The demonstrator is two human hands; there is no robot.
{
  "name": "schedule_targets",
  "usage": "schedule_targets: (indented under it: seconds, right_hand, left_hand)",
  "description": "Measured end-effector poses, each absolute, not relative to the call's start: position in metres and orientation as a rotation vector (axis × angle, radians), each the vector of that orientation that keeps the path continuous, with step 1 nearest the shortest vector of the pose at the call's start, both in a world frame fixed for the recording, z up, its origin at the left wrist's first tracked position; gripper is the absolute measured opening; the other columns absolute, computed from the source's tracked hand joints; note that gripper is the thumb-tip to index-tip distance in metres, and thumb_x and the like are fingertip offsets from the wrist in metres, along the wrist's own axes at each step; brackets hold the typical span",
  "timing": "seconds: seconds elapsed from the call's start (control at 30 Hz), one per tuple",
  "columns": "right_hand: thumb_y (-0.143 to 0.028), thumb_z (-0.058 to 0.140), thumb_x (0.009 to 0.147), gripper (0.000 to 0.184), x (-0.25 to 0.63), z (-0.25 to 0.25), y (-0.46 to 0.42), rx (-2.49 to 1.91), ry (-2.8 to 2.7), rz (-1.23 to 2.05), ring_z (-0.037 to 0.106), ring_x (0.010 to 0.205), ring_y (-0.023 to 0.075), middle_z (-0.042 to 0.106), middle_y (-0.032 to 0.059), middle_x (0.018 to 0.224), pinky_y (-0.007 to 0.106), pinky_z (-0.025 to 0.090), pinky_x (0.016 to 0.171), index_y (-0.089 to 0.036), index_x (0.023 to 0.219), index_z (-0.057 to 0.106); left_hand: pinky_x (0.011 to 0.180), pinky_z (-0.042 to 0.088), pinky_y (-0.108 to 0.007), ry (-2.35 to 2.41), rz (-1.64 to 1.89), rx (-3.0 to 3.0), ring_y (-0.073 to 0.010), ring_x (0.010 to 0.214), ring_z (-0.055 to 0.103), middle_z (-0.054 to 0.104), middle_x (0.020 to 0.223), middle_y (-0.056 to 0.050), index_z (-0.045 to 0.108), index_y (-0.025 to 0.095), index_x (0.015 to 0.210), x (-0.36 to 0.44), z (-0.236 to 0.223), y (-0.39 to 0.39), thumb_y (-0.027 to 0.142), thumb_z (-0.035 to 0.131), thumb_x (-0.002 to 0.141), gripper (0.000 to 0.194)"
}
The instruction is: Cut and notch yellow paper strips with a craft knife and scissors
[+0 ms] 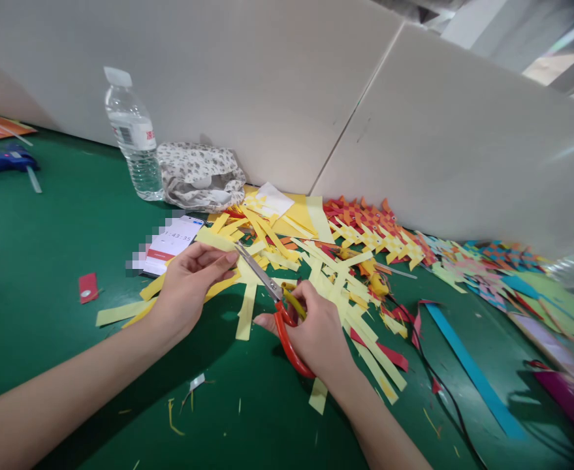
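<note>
My right hand (316,329) grips red-handled scissors (267,284), with fingers through the loops and the blades pointing up-left. My left hand (189,284) pinches a yellow paper strip (215,240) right at the blade tips. Both hands hover over a loose heap of yellow paper strips (326,274) on the green table (61,261).
A water bottle (132,134) and a patterned cloth pouch (201,175) stand by the white wall. A phone (172,243) lies beside my left hand. Woven paper fish (375,228) line the wall to the right, with a blue strip (473,369), a black cable (438,385) and a small red tag (88,287).
</note>
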State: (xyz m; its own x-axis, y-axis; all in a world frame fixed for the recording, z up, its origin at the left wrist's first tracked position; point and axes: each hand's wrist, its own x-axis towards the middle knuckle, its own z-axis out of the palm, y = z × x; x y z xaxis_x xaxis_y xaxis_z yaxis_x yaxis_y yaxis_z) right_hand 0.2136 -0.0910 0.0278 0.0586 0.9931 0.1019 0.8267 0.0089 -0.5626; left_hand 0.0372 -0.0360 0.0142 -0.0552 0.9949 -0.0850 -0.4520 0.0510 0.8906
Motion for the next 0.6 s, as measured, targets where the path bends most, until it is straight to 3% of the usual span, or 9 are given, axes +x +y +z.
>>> schedule_targets:
  seconds: [0.6]
  right_hand:
    - [-0.057,0.065,0.062,0.044,0.2132,0.0271,-0.0905,-1.876,-1.819,0.465,0.044,0.047,0.0117,0.052,-0.0052,0.057,0.023,0.034,0.043,-0.024,0.072,0.038]
  left_hand:
    - [0.059,0.052,-0.016,0.909,1.346,0.816,-0.0074,0.063,0.061,0.066,0.066,0.004,0.063,0.018,0.065,0.0379,0.0143,-0.0366,0.022,0.08,0.057,0.019]
